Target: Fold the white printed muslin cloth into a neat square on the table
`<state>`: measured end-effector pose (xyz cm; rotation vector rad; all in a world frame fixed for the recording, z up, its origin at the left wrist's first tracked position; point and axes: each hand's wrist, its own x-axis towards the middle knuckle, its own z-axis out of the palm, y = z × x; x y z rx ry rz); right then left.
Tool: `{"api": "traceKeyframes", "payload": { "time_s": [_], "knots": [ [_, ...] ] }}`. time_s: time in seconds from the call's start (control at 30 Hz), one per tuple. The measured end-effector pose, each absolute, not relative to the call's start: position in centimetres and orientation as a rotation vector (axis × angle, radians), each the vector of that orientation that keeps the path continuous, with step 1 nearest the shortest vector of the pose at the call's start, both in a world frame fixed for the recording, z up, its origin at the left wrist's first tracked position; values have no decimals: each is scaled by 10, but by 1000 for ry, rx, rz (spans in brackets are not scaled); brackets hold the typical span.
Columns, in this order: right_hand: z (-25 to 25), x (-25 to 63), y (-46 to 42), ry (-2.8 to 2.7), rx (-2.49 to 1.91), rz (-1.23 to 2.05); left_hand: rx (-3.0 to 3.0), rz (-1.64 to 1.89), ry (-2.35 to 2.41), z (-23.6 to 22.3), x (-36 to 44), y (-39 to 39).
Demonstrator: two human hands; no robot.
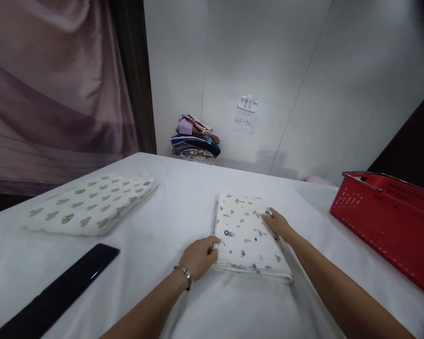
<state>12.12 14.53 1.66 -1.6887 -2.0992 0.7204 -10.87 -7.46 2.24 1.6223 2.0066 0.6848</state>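
A folded white cloth (245,230) printed with small animals and plants lies flat on the white-covered table (183,197) in front of me. My left hand (200,256), with a silver bracelet at the wrist, pinches the cloth's left edge between thumb and fingers. On the opposite side, my right hand (278,223) grips the right edge, its thumb on top and the other fingers partly hidden. Farther left on the table rests another folded white cloth (95,202) with a grey cloud pattern, apart from both hands.
A red plastic basket (392,226) with metal handles stands at the right. A long black flat object (60,292) lies at the front left. Behind the table's far edge is a stack of folded fabrics (196,139) against the wall. A purplish curtain (56,94) hangs at left.
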Motion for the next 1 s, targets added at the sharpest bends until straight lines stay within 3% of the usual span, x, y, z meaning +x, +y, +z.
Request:
{"api": "traceKeyframes", "payload": {
  "time_s": [0.7, 0.77, 0.9, 1.0],
  "knots": [
    [6, 192, 58, -1709, -1524, 1229, 1535, 696, 1956, 18, -120, -62],
    [8, 203, 62, -1850, -1644, 1119, 1531, 635, 1984, 21, -119, -61],
    [16, 207, 97, -2121, -1721, 433, 1529, 556, 2098, 30, -109, -62],
    [24, 196, 128, -2293, -1641, 328, 1552, 485, 2158, 37, -100, -65]
  ]
}}
